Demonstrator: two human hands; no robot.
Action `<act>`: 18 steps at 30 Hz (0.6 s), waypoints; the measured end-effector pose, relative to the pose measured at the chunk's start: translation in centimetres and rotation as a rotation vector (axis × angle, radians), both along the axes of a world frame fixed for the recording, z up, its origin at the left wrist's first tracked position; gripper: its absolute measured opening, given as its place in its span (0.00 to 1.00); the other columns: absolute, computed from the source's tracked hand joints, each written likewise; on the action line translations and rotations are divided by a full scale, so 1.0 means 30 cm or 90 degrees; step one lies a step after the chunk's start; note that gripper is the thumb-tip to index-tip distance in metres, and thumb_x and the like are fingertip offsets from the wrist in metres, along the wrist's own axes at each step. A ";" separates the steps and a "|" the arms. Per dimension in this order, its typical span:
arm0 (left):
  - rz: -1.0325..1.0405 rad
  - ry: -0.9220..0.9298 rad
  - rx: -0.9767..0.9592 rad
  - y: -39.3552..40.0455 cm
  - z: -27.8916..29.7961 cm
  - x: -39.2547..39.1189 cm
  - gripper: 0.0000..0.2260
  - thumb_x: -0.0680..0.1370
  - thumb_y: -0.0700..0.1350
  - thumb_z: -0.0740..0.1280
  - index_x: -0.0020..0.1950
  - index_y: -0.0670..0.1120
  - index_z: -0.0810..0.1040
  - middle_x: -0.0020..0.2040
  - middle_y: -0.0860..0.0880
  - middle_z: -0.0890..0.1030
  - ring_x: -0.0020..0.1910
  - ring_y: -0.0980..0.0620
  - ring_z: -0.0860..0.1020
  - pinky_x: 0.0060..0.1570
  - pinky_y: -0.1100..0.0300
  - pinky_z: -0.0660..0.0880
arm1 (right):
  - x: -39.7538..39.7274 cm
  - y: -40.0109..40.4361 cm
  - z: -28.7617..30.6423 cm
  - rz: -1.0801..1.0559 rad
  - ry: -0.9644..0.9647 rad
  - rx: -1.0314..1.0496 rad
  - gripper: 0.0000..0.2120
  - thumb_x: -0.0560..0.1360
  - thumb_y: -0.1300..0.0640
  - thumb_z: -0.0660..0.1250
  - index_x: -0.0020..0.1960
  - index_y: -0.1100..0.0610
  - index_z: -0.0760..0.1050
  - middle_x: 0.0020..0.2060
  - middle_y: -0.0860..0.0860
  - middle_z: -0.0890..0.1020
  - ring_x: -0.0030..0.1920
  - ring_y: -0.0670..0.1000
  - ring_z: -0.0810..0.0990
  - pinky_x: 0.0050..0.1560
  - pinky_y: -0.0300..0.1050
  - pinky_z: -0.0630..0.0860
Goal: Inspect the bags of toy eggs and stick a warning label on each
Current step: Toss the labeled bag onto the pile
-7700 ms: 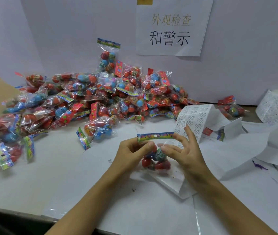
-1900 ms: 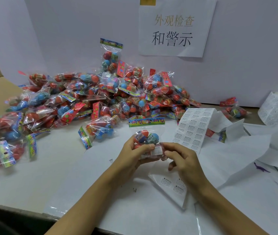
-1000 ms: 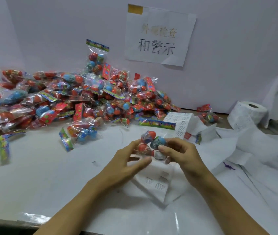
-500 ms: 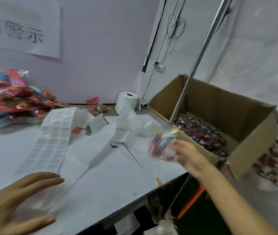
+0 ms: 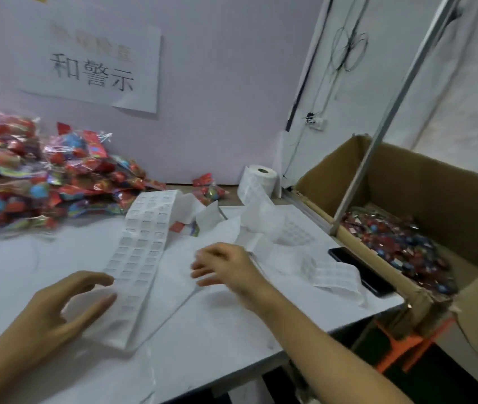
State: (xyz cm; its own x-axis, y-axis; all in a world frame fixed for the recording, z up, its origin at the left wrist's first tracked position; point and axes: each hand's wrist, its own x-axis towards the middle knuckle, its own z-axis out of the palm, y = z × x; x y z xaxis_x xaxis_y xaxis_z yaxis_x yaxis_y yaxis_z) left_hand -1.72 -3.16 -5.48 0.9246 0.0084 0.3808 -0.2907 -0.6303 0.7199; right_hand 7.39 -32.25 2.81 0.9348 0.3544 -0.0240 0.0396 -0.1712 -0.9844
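Backdrop: pale lilac wall behind my white counter (image 5: 232,330), with a white paper sign printed in black Chinese characters (image 5: 92,65) taped to it.
Unlabelled stock: heap of clear plastic bags of red and blue toy eggs (image 5: 36,176) at the far left of the counter, against the wall; a stray bag of the same kind (image 5: 210,189) lies apart, near the label roll.
Labels: long white strip of small printed warning labels (image 5: 141,246) runs from the heap toward me; white roll of labels (image 5: 261,177) stands by the wall.
Left hand: my left hand (image 5: 57,310) hovers at the near end of the strip, fingers loosely bent and spread, holding nothing.
Right hand: my right hand (image 5: 226,266) is blurred above the loose white backing paper (image 5: 232,228), fingers relaxed, nothing in it.
Finished stock: brown cardboard box (image 5: 436,182) just off the counter's right edge, with bags of toy eggs lying in it.
Other: black phone (image 5: 360,271) flat by the right edge.
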 end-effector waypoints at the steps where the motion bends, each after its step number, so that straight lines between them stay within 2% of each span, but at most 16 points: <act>1: 0.024 -0.025 -0.013 -0.013 0.031 -0.007 0.19 0.78 0.61 0.69 0.59 0.47 0.83 0.58 0.58 0.84 0.58 0.61 0.81 0.60 0.61 0.76 | 0.006 0.093 -0.016 0.066 -0.021 -0.004 0.02 0.80 0.61 0.69 0.49 0.59 0.79 0.40 0.54 0.83 0.38 0.48 0.84 0.41 0.41 0.82; 3: 0.072 -0.057 -0.019 -0.028 0.060 -0.030 0.18 0.75 0.61 0.69 0.52 0.49 0.84 0.53 0.59 0.84 0.53 0.61 0.82 0.56 0.62 0.76 | -0.005 0.260 -0.020 0.171 -0.060 -0.019 0.01 0.79 0.60 0.70 0.49 0.56 0.80 0.41 0.52 0.84 0.40 0.48 0.84 0.43 0.42 0.83; 4: 0.081 -0.062 -0.019 -0.029 0.063 -0.034 0.13 0.76 0.58 0.70 0.52 0.50 0.83 0.51 0.59 0.85 0.52 0.59 0.83 0.56 0.60 0.77 | -0.007 0.330 -0.023 0.210 -0.075 -0.024 0.01 0.79 0.59 0.70 0.50 0.55 0.81 0.42 0.51 0.84 0.41 0.48 0.85 0.44 0.44 0.83; 6: 0.093 -0.061 -0.059 -0.037 0.072 -0.023 0.04 0.78 0.47 0.74 0.51 0.48 0.83 0.48 0.56 0.86 0.51 0.56 0.84 0.56 0.52 0.79 | -0.005 0.432 -0.026 0.230 -0.110 -0.047 0.02 0.78 0.58 0.71 0.50 0.55 0.82 0.43 0.52 0.84 0.44 0.52 0.85 0.47 0.49 0.84; 8: 0.135 -0.044 -0.119 -0.013 0.069 -0.028 0.05 0.78 0.36 0.73 0.51 0.45 0.83 0.46 0.54 0.87 0.49 0.56 0.85 0.55 0.51 0.81 | 0.006 0.518 -0.051 0.238 -0.122 -0.067 0.03 0.78 0.59 0.71 0.50 0.57 0.82 0.42 0.53 0.84 0.44 0.54 0.84 0.47 0.52 0.83; 9: 0.137 -0.025 -0.146 -0.007 0.070 -0.024 0.05 0.78 0.35 0.73 0.50 0.44 0.83 0.45 0.55 0.87 0.48 0.56 0.85 0.54 0.51 0.81 | 0.009 0.533 -0.075 0.228 -0.113 -0.064 0.02 0.78 0.59 0.71 0.49 0.57 0.82 0.41 0.52 0.84 0.43 0.52 0.83 0.45 0.50 0.83; 12: 0.156 -0.001 -0.145 0.003 0.064 -0.012 0.01 0.79 0.39 0.73 0.48 0.43 0.84 0.43 0.53 0.87 0.46 0.54 0.86 0.53 0.48 0.81 | 0.020 0.530 -0.169 0.189 -0.156 -0.072 0.02 0.78 0.60 0.71 0.47 0.55 0.82 0.40 0.47 0.85 0.41 0.48 0.83 0.44 0.45 0.81; 15: 0.154 -0.007 -0.123 0.011 0.059 -0.012 0.06 0.78 0.45 0.73 0.46 0.43 0.83 0.42 0.54 0.86 0.44 0.54 0.84 0.51 0.52 0.81 | 0.034 0.509 -0.223 0.173 -0.210 -0.072 0.06 0.77 0.61 0.71 0.45 0.51 0.83 0.38 0.46 0.85 0.41 0.45 0.84 0.43 0.36 0.78; 18: 0.225 -0.039 -0.008 0.052 0.061 -0.013 0.05 0.77 0.44 0.73 0.46 0.43 0.82 0.45 0.50 0.83 0.48 0.51 0.80 0.53 0.54 0.76 | 0.032 0.501 -0.228 0.192 -0.187 -0.040 0.07 0.77 0.60 0.72 0.44 0.49 0.83 0.38 0.47 0.86 0.38 0.48 0.85 0.43 0.40 0.80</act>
